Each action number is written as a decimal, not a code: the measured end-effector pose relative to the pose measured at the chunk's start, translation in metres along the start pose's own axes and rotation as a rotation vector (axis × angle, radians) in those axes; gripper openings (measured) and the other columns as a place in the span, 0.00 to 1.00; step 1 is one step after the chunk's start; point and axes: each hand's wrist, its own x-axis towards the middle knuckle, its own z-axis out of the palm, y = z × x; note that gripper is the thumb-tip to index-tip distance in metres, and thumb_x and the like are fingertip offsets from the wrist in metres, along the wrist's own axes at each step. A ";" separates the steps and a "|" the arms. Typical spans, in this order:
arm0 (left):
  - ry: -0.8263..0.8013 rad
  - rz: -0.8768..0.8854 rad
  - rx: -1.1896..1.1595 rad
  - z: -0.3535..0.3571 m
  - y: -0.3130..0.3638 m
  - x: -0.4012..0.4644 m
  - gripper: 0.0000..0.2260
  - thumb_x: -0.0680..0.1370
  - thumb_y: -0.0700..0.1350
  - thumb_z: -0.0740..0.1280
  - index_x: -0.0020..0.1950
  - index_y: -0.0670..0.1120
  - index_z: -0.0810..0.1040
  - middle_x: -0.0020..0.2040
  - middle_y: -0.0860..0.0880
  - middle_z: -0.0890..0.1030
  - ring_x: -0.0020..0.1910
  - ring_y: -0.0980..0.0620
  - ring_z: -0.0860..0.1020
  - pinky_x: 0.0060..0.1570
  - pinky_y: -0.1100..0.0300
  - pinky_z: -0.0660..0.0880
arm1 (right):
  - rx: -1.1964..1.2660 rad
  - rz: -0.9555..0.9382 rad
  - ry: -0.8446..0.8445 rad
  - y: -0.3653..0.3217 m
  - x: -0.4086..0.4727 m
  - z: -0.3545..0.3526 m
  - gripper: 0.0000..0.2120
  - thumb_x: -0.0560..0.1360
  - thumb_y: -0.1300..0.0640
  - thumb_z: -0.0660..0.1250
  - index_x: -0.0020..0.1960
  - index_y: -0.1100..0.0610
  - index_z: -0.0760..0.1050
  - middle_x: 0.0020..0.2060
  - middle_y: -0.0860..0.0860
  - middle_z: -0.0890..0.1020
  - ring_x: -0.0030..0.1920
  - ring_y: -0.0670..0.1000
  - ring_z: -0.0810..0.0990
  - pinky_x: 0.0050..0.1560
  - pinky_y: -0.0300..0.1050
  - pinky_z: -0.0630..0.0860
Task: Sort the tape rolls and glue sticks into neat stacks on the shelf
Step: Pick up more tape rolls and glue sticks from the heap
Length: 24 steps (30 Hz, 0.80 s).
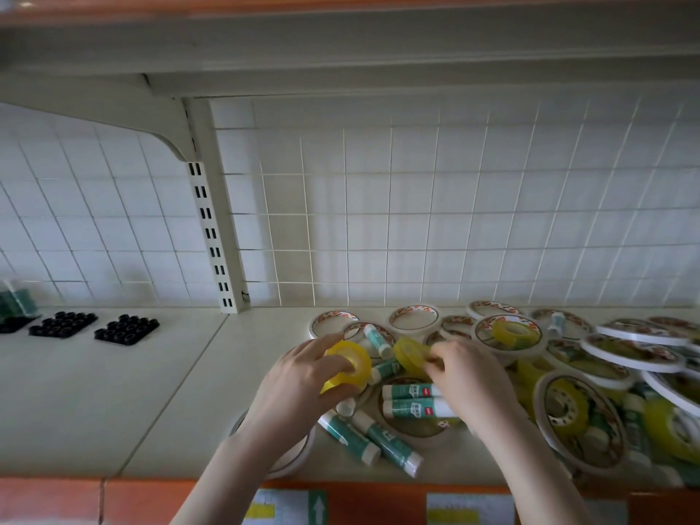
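Tape rolls: yellow roll [346, 367] gripped in my left hand [303, 384]; my right hand [469, 380] fingers pinch second yellow roll [411, 354], likely for stacking.

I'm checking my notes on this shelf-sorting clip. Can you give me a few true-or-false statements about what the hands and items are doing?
1. The left hand grips a yellow tape roll. True.
2. The right hand is empty. False: it pinches another yellow roll.
3. The glue sticks stand upright in a neat stack. False: they lie scattered on their sides among the wide white tape rolls.
4. Black trays sit on the shelf to the left. True.
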 end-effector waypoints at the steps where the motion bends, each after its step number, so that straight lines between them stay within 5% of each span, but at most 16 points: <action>1: 0.008 0.003 0.005 0.000 0.000 0.000 0.08 0.66 0.56 0.69 0.41 0.55 0.81 0.55 0.51 0.81 0.46 0.50 0.82 0.37 0.63 0.76 | 0.000 0.008 -0.023 0.001 0.002 0.001 0.11 0.78 0.51 0.61 0.54 0.53 0.78 0.50 0.48 0.78 0.49 0.48 0.75 0.48 0.40 0.72; 14: 0.016 -0.041 0.056 0.000 0.010 0.001 0.08 0.66 0.58 0.69 0.39 0.56 0.80 0.53 0.55 0.80 0.45 0.52 0.81 0.37 0.62 0.73 | 0.089 0.011 -0.121 0.004 0.003 -0.010 0.10 0.74 0.48 0.66 0.47 0.54 0.79 0.44 0.49 0.79 0.45 0.49 0.76 0.41 0.42 0.71; 20: -0.002 -0.014 0.138 0.001 0.014 0.000 0.09 0.66 0.51 0.77 0.41 0.53 0.81 0.55 0.51 0.80 0.49 0.48 0.80 0.39 0.54 0.78 | 0.053 -0.004 -0.057 0.006 0.002 -0.004 0.11 0.76 0.48 0.64 0.51 0.53 0.79 0.50 0.51 0.75 0.54 0.51 0.72 0.49 0.41 0.69; 24: 0.070 -0.016 0.165 -0.004 0.019 -0.002 0.08 0.68 0.56 0.69 0.41 0.53 0.80 0.52 0.53 0.79 0.48 0.51 0.79 0.38 0.56 0.76 | 0.057 -0.043 -0.003 0.009 -0.002 -0.002 0.11 0.76 0.48 0.63 0.53 0.53 0.79 0.50 0.50 0.74 0.55 0.50 0.71 0.50 0.40 0.69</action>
